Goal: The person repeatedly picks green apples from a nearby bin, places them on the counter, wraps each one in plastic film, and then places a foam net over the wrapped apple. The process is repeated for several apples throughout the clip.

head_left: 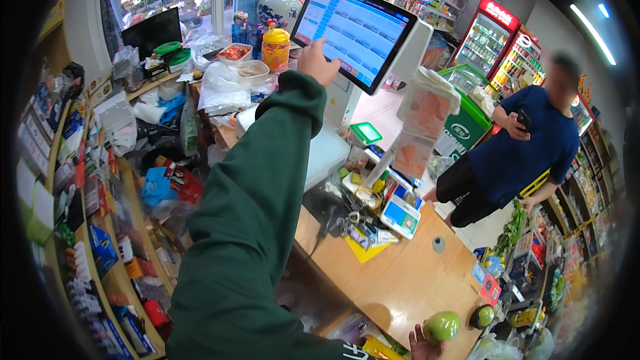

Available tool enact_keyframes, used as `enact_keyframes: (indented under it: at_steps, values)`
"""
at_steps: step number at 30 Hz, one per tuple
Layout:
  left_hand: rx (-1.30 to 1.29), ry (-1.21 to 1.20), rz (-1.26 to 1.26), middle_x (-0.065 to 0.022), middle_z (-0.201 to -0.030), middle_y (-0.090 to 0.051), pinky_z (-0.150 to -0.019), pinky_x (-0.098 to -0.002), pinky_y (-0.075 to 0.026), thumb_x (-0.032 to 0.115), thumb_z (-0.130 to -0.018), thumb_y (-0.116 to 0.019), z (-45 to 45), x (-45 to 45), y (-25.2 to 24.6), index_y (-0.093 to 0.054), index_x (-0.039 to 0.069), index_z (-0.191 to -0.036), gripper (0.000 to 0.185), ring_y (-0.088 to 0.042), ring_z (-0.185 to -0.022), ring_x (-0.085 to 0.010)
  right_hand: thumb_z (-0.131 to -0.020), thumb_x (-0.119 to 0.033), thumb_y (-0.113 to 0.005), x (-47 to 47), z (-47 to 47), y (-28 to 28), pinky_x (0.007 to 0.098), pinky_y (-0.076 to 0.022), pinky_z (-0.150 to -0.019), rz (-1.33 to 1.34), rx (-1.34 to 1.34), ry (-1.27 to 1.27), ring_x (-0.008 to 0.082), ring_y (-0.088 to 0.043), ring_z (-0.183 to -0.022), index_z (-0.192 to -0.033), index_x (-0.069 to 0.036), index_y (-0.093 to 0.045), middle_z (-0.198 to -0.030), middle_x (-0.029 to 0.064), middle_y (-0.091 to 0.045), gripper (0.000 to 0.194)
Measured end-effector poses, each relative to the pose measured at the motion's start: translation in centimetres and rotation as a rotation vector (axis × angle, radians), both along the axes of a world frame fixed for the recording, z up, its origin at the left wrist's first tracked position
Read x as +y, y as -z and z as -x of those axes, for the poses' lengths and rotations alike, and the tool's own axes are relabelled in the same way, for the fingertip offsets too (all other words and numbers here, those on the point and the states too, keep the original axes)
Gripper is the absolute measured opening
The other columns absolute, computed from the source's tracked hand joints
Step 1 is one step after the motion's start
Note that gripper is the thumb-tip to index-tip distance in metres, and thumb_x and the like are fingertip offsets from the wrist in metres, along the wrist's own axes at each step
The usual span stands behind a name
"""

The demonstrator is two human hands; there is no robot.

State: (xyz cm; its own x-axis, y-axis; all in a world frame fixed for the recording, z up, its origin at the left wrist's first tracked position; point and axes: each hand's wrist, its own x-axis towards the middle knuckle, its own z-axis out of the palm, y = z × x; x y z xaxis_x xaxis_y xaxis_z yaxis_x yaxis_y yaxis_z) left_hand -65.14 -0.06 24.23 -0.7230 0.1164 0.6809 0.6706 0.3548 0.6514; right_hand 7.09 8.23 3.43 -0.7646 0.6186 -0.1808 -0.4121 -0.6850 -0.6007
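Note:
My left hand (320, 62), in a dark green sleeve, reaches to the lower left part of a tilted touchscreen monitor (357, 32). Its index finger points at the screen and its thumb stands apart; nothing is held in it. Near the bottom edge, my right hand (422, 344) holds a green fruit (442, 327) over the near end of the wooden counter (380, 270). A second green fruit (485, 315) sits against a dark round object at the counter's right edge. Below the monitor is a pale flat-topped device (325, 157), partly hidden by my sleeve.
Keys, scissors and small items (357, 220) lie beside a white payment device (401, 216) on the counter. A person (520, 145) in a blue shirt stands across it, holding a phone (523, 120). Plastic bags and tubs (227, 85) crowd the left; packed shelves (100, 260) stand behind.

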Motion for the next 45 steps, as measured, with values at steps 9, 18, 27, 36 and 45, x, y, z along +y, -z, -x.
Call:
enact_keyframes:
  at_steps: [9, 18, 27, 36, 45]
  values:
    - [-0.18, -0.134, 0.173, -0.0245, -0.149, -0.032, -0.111, -0.0489, -0.032, 0.011, -0.08, -0.057, 9.5, 3.3, -4.8, -0.037, 0.029, -0.149, 0.075, -0.033, -0.135, -0.0433, -0.083, -0.035, -0.073, -2.9, 6.7, -1.8, 0.0536, -0.0334, -0.111, 0.016, -0.068, 0.029, 0.0343, -0.044, -0.133, -0.131, -0.012, -0.058, -0.14, 0.01, -0.053, 0.056]
    - [-0.202, -0.095, 0.167, -0.0264, -0.151, -0.027, -0.113, -0.048, -0.03, 0.005, -0.08, -0.058, 12.3, 5.2, -5.4, -0.034, 0.033, -0.15, 0.08, -0.03, -0.136, -0.0466, -0.085, -0.034, -0.072, -4.1, 9.5, -2.4, 0.0529, -0.0371, -0.108, -0.016, -0.075, 0.029, 0.0358, -0.046, -0.131, -0.135, -0.011, -0.053, -0.141, 0.0153, -0.05, 0.059]
    - [-0.111, -0.129, 0.116, -0.0185, -0.153, -0.027, -0.111, -0.0457, -0.034, 0.001, -0.08, -0.058, 12.8, 4.2, -4.6, -0.043, 0.031, -0.145, 0.073, -0.027, -0.14, -0.0388, -0.085, -0.035, -0.072, -4.1, 10.4, -1.9, 0.0537, -0.0373, -0.107, 0.035, -0.097, 0.04, 0.0358, -0.046, -0.129, -0.136, -0.011, -0.052, -0.141, 0.0153, -0.05, 0.06]
    - [0.156, -0.151, 0.083, -0.0206, -0.146, -0.039, -0.111, -0.0431, -0.032, -0.002, -0.081, -0.058, 11.7, 2.4, -0.5, -0.064, 0.023, -0.129, 0.055, -0.037, -0.131, -0.0382, -0.083, -0.036, -0.074, -4.1, 11.0, -1.2, 0.0521, -0.0399, -0.105, 0.058, -0.109, 0.051, 0.0342, -0.049, -0.127, -0.137, -0.01, -0.051, -0.139, 0.0144, -0.052, 0.063]
    - [0.128, -0.078, 0.094, -0.0212, -0.145, -0.04, -0.111, -0.0435, -0.032, -0.003, -0.08, -0.057, 10.2, 2.7, 0.4, -0.064, 0.023, -0.129, 0.056, -0.037, -0.13, -0.0394, -0.083, -0.036, -0.074, -4.5, 11.0, -1.3, 0.0519, -0.0408, -0.105, 0.037, -0.123, 0.029, 0.0344, -0.049, -0.126, -0.137, -0.011, -0.051, -0.138, 0.0151, -0.054, 0.064]
